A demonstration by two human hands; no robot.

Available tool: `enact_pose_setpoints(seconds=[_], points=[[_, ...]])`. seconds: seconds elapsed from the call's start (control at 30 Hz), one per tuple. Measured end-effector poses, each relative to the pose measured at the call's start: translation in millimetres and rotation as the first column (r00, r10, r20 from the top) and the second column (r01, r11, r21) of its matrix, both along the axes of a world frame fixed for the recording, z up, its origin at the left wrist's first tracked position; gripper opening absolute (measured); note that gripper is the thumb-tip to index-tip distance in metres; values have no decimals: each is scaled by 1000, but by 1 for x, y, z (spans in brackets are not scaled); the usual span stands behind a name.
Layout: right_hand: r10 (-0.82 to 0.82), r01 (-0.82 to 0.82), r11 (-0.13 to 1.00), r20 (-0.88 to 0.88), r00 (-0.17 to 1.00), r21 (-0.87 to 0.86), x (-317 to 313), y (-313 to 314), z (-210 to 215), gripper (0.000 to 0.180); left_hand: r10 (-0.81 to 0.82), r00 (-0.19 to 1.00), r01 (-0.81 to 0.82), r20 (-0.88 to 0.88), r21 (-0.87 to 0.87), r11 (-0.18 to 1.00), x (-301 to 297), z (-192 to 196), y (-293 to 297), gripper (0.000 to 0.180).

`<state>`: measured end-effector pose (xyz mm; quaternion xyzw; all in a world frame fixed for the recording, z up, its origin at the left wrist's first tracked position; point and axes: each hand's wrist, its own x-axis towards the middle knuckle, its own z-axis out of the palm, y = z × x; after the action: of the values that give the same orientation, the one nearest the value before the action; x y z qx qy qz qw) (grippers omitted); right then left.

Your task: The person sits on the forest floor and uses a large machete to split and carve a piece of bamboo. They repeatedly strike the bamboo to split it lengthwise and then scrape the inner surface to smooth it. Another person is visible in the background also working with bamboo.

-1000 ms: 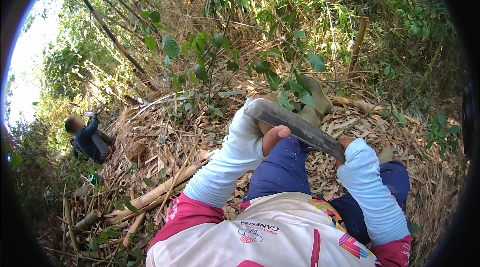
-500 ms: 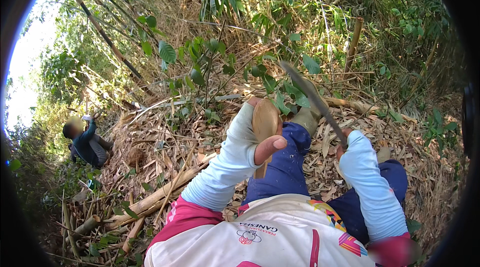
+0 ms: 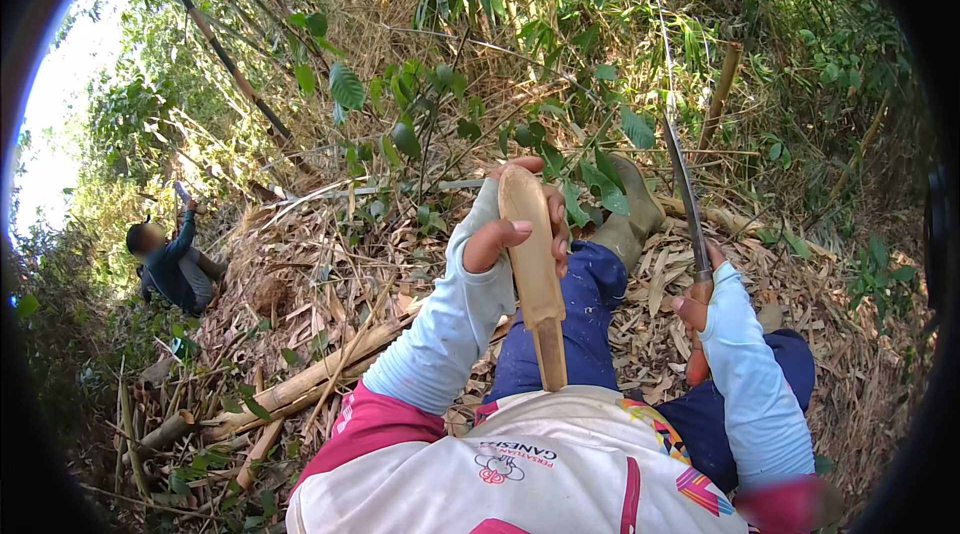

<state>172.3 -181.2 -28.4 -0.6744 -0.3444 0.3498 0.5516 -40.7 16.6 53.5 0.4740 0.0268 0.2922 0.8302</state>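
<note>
A pale carved bamboo scoop (image 3: 529, 246), broad and hollowed at the top with a narrow handle pointing down at my shirt, rests in my left hand (image 3: 493, 240). The thumb lies along its near edge and the other fingers curl round behind it. On the right, my right hand (image 3: 700, 306) is closed round the wooden handle of a machete (image 3: 686, 196). Its long dark blade points up and away, apart from the scoop. Both forearms are in light blue sleeves.
My boot (image 3: 633, 209) and blue trouser legs stretch ahead over dry bamboo leaves. Cut bamboo poles (image 3: 290, 392) lie at the left. A leafy sapling (image 3: 425, 124) stands in front. Far left, another person (image 3: 178, 264) sits with one arm raised. A stump (image 3: 722, 94) stands at the far right.
My left hand has turned the scoop so its hollow face and handle show more. My right hand has swung the machete blade more upright. The other person's arm has risen.
</note>
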Motion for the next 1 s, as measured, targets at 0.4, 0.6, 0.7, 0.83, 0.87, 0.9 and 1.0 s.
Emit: enact_pose_setpoints(seconds=[0.4, 0.6, 0.7, 0.83, 0.87, 0.9, 1.0], points=[[6, -5, 1000, 34, 999, -11, -13, 0, 9, 84, -121, 989, 133, 85, -147, 980, 0, -12, -4, 55], [-9, -1, 989, 65, 998, 151, -27, -6, 23, 80, -146, 987, 154, 66, -140, 978, -2, -12, -6, 47], [-16, -26, 973, 177, 984, 228, -22, -6, 15, 79, -168, 985, 172, 47, -115, 978, -1, -13, -5, 47], [-63, 13, 990, 360, 931, 140, -16, -7, 12, 74, -134, 990, 137, 32, -114, 984, 0, -13, -9, 47], [-79, 36, 993, 387, 919, 116, -17, -8, 13, 72, -129, 991, 131, 26, -109, 985, 1, -14, -9, 48], [-95, 44, 989, 383, 919, 142, -17, -9, 10, 70, -129, 991, 131, 24, -104, 986, 2, -14, -9, 49], [-147, 85, 980, 359, 922, 182, -18, -9, 4, 62, -103, 995, 102, -5, -119, 988, 4, -15, -13, 51]])
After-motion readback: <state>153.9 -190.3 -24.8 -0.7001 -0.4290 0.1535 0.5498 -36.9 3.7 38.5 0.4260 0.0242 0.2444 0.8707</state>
